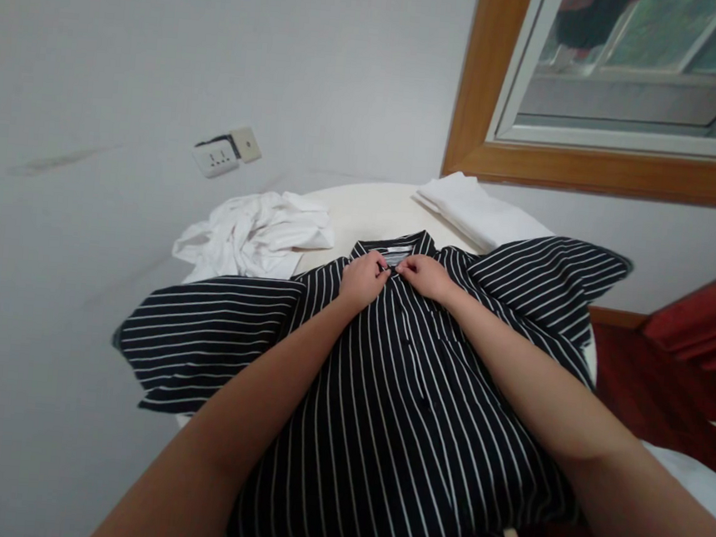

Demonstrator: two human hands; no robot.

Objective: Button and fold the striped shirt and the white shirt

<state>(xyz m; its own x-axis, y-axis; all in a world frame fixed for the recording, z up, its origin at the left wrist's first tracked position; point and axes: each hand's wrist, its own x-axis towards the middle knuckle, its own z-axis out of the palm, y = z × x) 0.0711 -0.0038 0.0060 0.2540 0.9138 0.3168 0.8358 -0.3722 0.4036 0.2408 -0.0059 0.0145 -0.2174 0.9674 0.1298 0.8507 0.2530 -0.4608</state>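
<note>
A black shirt with white stripes [377, 404] lies spread front side up, its sleeves out to both sides and its collar at the far end. At the neck opening, my left hand [364, 279] pinches the shirt's front edge just below the collar. My right hand [423, 276] pinches the opposite edge a short way to the right. The fingertips of both hands are close together, and whatever small part of the placket lies between them is hidden. Below the hands the front placket runs down the shirt.
Under the shirt is a round white table [363, 206]. A crumpled white cloth [254, 230] sits at its back left, a folded white cloth [481, 212] at its back right. Behind are a wall with a socket [216, 157] and a wood-framed window [605, 171]. A red curtain [714, 316] hangs at right.
</note>
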